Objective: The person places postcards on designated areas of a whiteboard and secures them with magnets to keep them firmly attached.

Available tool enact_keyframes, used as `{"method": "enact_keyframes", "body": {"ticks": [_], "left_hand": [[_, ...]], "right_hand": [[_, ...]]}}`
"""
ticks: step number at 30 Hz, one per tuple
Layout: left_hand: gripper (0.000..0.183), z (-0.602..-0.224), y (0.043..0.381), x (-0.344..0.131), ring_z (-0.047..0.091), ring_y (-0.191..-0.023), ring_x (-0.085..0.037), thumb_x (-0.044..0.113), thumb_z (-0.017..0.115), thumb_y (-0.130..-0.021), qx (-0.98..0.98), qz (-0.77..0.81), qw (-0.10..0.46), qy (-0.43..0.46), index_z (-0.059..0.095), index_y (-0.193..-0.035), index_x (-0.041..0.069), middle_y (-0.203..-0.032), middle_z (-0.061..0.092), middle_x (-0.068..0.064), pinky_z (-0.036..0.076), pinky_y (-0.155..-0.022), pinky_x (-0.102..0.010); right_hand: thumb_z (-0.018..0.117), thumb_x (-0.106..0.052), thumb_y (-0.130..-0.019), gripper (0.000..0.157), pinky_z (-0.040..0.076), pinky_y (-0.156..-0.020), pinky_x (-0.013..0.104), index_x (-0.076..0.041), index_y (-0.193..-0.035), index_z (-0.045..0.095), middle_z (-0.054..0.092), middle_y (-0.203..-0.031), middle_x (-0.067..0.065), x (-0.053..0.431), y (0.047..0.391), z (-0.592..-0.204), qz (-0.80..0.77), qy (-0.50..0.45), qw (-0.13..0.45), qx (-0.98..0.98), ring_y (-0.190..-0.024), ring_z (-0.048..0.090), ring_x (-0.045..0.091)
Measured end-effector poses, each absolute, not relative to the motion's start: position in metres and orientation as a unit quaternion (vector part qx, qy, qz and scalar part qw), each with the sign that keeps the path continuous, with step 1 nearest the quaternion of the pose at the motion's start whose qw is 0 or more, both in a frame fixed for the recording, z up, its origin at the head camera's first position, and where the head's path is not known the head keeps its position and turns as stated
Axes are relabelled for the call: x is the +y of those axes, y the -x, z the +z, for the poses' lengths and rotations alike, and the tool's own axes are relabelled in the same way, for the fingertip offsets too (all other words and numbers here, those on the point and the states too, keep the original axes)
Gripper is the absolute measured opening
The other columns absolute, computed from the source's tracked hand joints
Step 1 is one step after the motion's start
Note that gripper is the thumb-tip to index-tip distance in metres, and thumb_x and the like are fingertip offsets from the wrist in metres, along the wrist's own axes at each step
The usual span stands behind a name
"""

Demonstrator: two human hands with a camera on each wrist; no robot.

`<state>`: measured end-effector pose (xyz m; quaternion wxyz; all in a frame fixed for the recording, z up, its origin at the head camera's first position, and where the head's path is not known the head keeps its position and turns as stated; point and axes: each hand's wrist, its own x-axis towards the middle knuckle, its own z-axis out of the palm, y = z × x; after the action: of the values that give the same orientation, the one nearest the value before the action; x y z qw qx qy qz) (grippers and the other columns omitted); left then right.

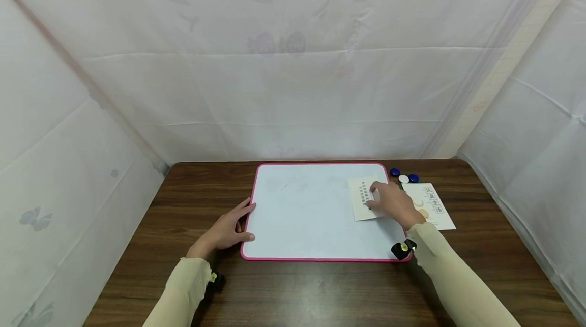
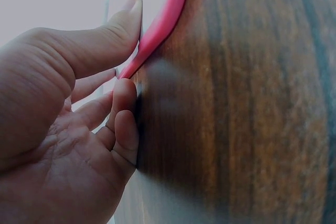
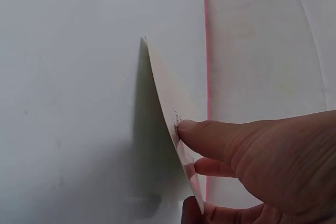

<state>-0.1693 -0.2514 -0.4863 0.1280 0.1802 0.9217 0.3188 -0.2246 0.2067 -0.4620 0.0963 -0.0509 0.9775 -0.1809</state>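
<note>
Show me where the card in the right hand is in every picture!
Head: the card is right of the middle, over the whiteboard, pinched by the right hand.
Left wrist: not in it.
Right wrist: the card is around the middle, tilted, reaching down near the bottom.
Shared landmark: the pink rim shows in all three.
</note>
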Motion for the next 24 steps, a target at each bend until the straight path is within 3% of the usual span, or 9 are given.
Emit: {"method": "enact_keyframes", "body": {"ticks": [24], "left_hand": [[0.081, -0.4854, 0.1707, -0.2506, 0.046, -0.068, -0.008, 0.023, 0.081, -0.09, 0.924, 0.312, 0.134, -0.175, 0.04, -0.157, 0.003, -0.166, 0.025, -0.022, 0.042, -0.067, -0.028]], "right_hand": [[0.078, -0.032, -0.092, 0.048, 0.052, -0.073, 0.056, -0.008, -0.13, 0.063, 0.057, -0.124, 0.03, 0.2062, 0.2266, -0.4691, -0.172, 0.031, 0.108, 0.979, -0.091, 0.055, 0.036]]}}
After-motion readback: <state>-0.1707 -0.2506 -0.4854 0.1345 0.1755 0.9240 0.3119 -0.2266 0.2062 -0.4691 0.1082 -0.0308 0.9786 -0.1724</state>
